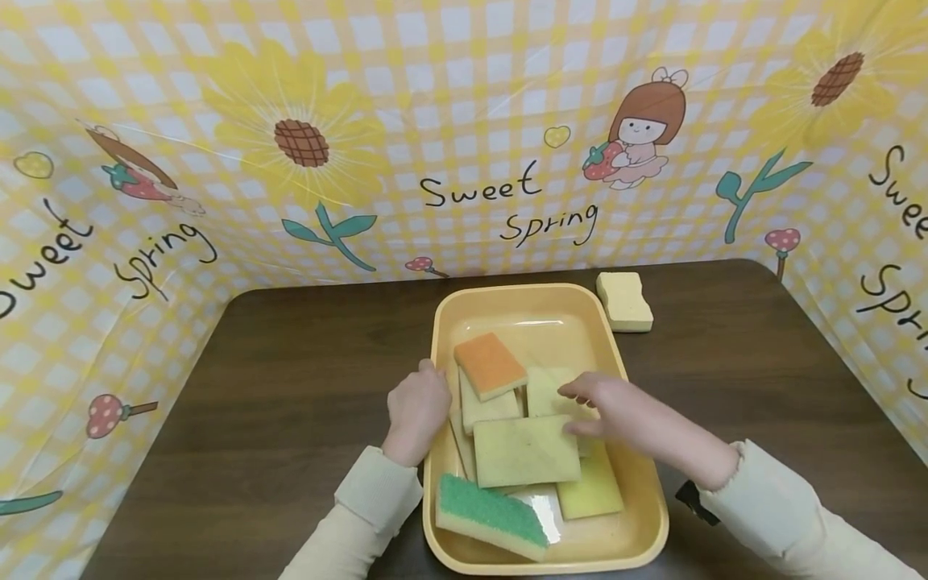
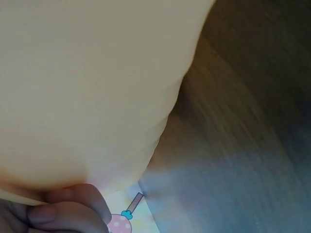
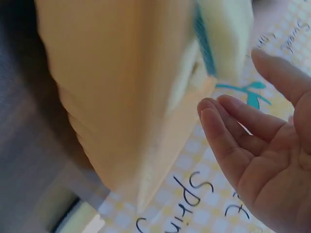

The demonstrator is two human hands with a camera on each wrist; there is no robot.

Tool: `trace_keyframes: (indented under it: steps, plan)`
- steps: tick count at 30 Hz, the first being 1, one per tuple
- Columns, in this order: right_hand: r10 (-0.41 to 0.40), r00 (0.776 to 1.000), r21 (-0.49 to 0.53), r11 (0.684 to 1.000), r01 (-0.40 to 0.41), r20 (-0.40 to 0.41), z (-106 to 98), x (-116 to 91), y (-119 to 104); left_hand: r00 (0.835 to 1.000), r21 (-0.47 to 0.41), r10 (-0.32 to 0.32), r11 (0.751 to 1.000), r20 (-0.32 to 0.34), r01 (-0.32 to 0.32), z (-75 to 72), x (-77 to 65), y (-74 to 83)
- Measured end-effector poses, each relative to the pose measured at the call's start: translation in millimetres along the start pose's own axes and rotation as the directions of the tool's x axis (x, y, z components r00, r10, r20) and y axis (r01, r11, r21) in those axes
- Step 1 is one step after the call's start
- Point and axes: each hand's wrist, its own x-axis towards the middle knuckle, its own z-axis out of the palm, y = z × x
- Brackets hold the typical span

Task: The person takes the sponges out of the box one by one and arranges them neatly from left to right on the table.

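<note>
A deep yellow-orange plastic basin (image 1: 656, 524) holds several sponges. My left hand (image 1: 419, 411) grips its left rim, and curled fingers (image 2: 73, 211) show at the edge in the left wrist view. Over the sponges, my right hand (image 1: 623, 412) has its thumb and fingers apart, holding nothing; the right wrist view shows the bare palm (image 3: 272, 170). Nearest its fingertips lie a pale yellow sponge (image 1: 524, 453) and another pale sponge (image 1: 542, 391). An orange-topped sponge (image 1: 490, 364) rests on a cream one (image 1: 487, 412). At the front, a green-topped sponge (image 1: 493, 511) leans, with a yellow sponge (image 1: 590, 490) beyond it.
A notched cream sponge (image 1: 625, 302) lies on the dark wooden table (image 1: 304, 387), just outside the basin's far right corner. Yellow checked fabric (image 1: 464, 137) walls in the back and both sides of the table.
</note>
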Motion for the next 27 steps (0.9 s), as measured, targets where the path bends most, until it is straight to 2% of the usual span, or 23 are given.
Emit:
trace_keyframes:
  steps: [4, 8, 21, 27]
  plan:
    - [-0.04, 0.999, -0.051, 0.998, 0.042, 0.03, 11, -5, 0, 1.0, 0.001, -0.005, 1.0, 0.01, 0.005, -0.2, 0.0, 0.0]
    - [-0.055, 0.998, -0.053, 0.997, 0.057, 0.041, 17, -5, 2, 1.0, 0.001, -0.003, 1.0, 0.0, 0.003, -0.3, -0.5, 0.3]
    - [-0.019, 0.999, -0.041, 0.999, 0.021, 0.046, 18, -3, 1, 0.999, -0.013, 0.006, 1.0, -0.037, -0.007, 0.0, -1.4, 0.6]
    - [-0.009, 0.999, -0.018, 1.0, 0.01, 0.049, 19, -3, 0, 1.0, -0.016, 0.0, 1.0, -0.028, 0.0, -1.1, -1.2, 0.8]
